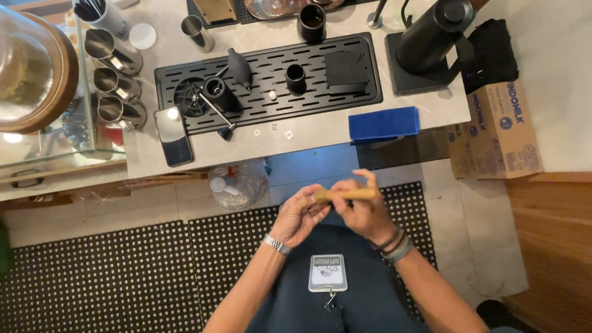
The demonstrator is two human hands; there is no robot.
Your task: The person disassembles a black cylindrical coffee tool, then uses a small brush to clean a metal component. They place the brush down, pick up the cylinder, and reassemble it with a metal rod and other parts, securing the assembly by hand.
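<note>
Wooden and pale, a short stick-like tool sits between your two hands: your right hand pinches its handle, your left hand closes fingertips on its other end, above your lap. Beyond them, on the floor, sits a clear jug. Farther out, the bench carries a blue cloth, a phone and a black drip tray

place: café bar
tabletop: black drip tray, steel milk jugs, kettle, blue cloth
floor: rubber mat
</note>
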